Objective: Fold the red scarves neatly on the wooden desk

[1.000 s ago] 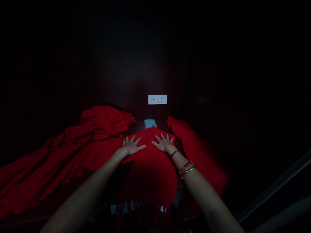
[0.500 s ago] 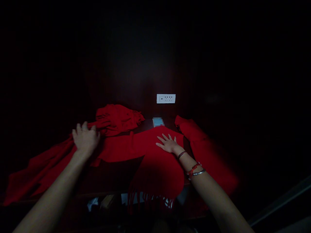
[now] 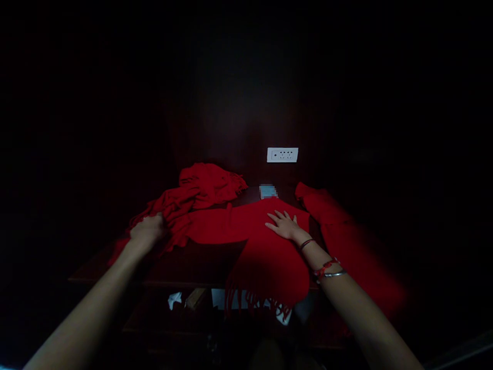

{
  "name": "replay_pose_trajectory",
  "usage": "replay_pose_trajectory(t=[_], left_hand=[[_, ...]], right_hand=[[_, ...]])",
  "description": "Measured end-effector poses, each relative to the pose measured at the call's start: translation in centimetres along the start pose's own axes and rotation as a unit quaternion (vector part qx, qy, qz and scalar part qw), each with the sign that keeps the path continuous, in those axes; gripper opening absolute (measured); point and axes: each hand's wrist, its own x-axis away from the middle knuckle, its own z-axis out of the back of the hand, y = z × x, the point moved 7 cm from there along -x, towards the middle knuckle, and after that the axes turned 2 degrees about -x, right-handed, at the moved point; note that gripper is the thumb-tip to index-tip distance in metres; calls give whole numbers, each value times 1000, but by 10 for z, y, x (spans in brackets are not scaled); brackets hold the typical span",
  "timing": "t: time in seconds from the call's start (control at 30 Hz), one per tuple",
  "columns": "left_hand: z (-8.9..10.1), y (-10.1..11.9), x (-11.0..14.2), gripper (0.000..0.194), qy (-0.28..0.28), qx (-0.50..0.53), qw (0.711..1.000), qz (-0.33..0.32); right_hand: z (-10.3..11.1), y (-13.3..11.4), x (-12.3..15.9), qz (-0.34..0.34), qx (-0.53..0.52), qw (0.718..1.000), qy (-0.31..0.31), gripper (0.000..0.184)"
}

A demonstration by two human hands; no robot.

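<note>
A red fringed scarf lies across a dark table, one end bent toward me with its tassels hanging over the front edge. My right hand rests flat on it near the bend, fingers spread. At the scarf's left, my left hand is closed on bunched red cloth of the scarf; its fingertips are partly hidden and slightly blurred. Behind it sits a crumpled heap of red fringed cloth; where heap and scarf part is hard to tell. Another folded red cloth lies to the right.
A pale blue pixelated item lies behind the scarf. On the dark wall is a white power socket. Beneath the table edge are a crumpled white paper and a brown box-like object. The surroundings are very dark.
My left hand has gone from spread to closed, and the cloth at the left has been drawn in and bunched. The right hand stays flat on the scarf. The view has shifted left.
</note>
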Motion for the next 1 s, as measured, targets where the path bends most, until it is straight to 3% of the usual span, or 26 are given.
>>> replay_pose_trajectory(t=[0.13, 0.23, 0.33, 0.43, 0.57, 0.63, 0.7, 0.77, 0.83, 0.9, 1.0], left_hand=[[39, 43, 25, 41, 62, -14, 997, -35], [58, 78, 38, 47, 114, 2, 991, -73], [60, 121, 45, 50, 120, 35, 983, -134], [52, 164, 50, 59, 101, 93, 973, -187], [43, 214, 53, 78, 66, 243, 935, -249], [43, 235, 54, 79, 42, 342, 897, -277], [47, 252, 54, 78, 32, 439, 847, -300], [54, 271, 56, 81, 26, 527, 786, -323], [59, 293, 62, 86, -1, 603, 718, -347], [62, 318, 75, 90, -62, 663, 653, -362], [67, 352, 106, 90, -180, 712, 553, -394]], right_hand=[[16, -23, 6, 81, -17, 994, 76, 57], [25, -48, 12, 179, -146, 968, 94, 58], [21, -63, 13, 206, -339, 918, 31, 58], [17, -67, 11, 193, -499, 844, -31, 52], [27, -59, 12, 157, -614, 774, -15, 49], [40, -52, 13, 152, -662, 733, 34, 48], [56, -43, 15, 153, -714, 676, 100, 46], [70, -26, 17, 128, -755, 620, 171, 50], [83, -2, 21, 74, -767, 589, 244, 56], [99, 26, 32, 15, -738, 591, 326, 61], [123, 59, 55, -8, -667, 643, 378, 69]])
